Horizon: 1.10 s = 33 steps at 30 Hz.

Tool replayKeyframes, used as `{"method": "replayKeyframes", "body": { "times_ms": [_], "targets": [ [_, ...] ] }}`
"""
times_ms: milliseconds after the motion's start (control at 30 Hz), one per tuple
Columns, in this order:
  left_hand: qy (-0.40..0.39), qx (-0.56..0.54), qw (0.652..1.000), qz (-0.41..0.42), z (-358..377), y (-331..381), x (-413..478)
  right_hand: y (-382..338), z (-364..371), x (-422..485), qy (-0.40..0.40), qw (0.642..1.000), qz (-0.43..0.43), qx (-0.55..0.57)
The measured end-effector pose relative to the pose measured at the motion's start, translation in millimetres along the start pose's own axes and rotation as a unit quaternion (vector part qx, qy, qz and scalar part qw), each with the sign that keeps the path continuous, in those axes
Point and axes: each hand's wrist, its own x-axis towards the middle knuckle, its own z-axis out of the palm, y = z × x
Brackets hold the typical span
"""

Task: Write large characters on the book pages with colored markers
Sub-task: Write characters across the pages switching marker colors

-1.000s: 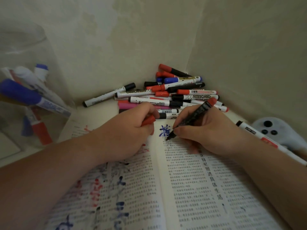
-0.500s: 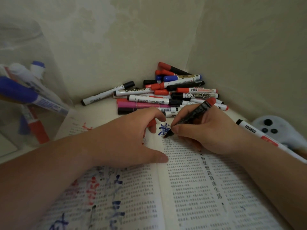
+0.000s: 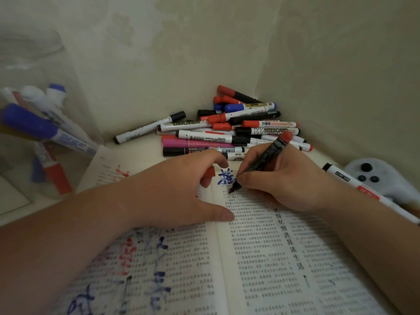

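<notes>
right fingers (image 3: 246,178) pinch marker (image 3: 266,159), tip down-left on book (image 3: 261,258); left fingers (image 3: 204,159) perhaps hold cap (image 3: 211,172).

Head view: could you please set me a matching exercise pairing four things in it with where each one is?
1. black marker
2. red cap
3. blue character
4. marker pile

A. heaped beyond the book
B. top of the right page
C. gripped by the right hand
D. under the left hand's curled fingers

Pairs: 1-C, 2-D, 3-B, 4-A

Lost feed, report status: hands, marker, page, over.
Right hand grips black marker, tip on book under blue character. Left hand holds red cap, thumb on book. Marker pile beyond, nothing blocking.
</notes>
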Motion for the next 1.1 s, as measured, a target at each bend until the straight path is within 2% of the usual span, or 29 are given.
{"method": "replayKeyframes", "body": {
  "times_ms": [233,333,433,533,633,800,933,1100],
  "targets": [
    [0.012,0.01,1.0,0.003,3.5,-1.8,0.4,2.7,0.1,2.2,0.008,1.0,-0.004,-0.009],
    [0.028,-0.019,0.999,0.014,6.2,-3.6,-0.3,4.0,1.3,0.9,0.007,0.999,-0.027,0.023],
    [0.066,-0.108,0.992,0.03,7.3,-6.1,-1.2,6.3,0.0,2.0,0.034,0.993,-0.034,0.109],
    [0.112,-0.13,0.984,0.049,7.3,-4.7,-1.5,6.9,-5.0,4.4,0.037,0.957,-0.032,0.286],
    [0.135,-0.157,0.977,0.059,6.9,-1.0,-1.8,2.2,-8.1,3.2,0.048,0.935,-0.074,0.343],
    [0.087,-0.168,0.98,0.065,7.3,2.7,-2.3,0.4,-11.8,-2.3,0.036,0.93,-0.173,0.324],
    [0.064,-0.169,0.98,0.083,9.1,4.7,-3.0,0.8,-9.2,-4.4,0.039,0.938,-0.188,0.287],
    [0.057,-0.165,0.98,0.098,11.1,9.6,-4.2,-2.9,-4.4,-8.3,0.029,0.962,-0.195,0.188]
  ]
}}
